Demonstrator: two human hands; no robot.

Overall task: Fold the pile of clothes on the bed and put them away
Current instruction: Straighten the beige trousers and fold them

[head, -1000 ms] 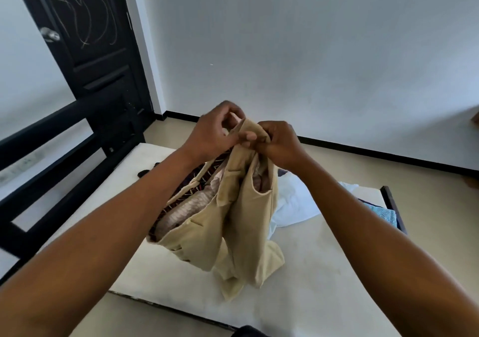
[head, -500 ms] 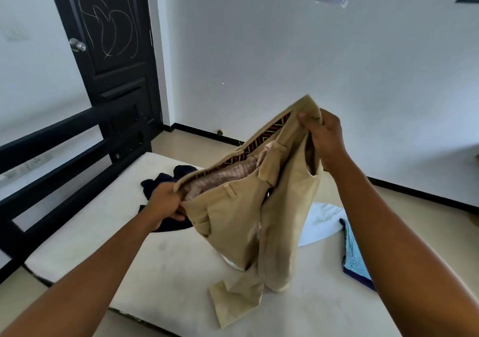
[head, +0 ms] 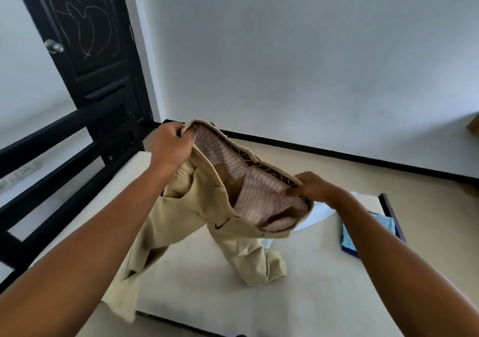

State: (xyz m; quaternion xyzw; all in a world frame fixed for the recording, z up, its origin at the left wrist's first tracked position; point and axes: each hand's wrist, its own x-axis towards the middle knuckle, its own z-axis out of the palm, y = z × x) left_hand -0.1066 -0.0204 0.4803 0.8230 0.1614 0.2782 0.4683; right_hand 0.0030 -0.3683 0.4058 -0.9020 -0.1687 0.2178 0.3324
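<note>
A pair of beige trousers [head: 197, 215] hangs above the white mattress [head: 298, 295], waistband stretched open so the pink striped lining shows. My left hand [head: 169, 147] grips the far left end of the waistband, raised. My right hand [head: 315, 186] pinches the right end, lower. The two legs droop to the mattress, one toward the near left edge, one folded up at the centre. A white garment [head: 318, 213] and a blue patterned cloth [head: 350, 240] lie on the mattress to the right, partly hidden by my right arm.
A black bed rail [head: 51, 160] runs along the left side. A black door [head: 88, 38] with a silver knob stands in the back left corner. Beige floor [head: 363, 176] lies beyond the bed, below a white wall with a black skirting strip.
My hands have spread the waistband wide: the left hand rose to the far left end, the right hand dropped to the right end. The trousers swung open and the legs separated.
</note>
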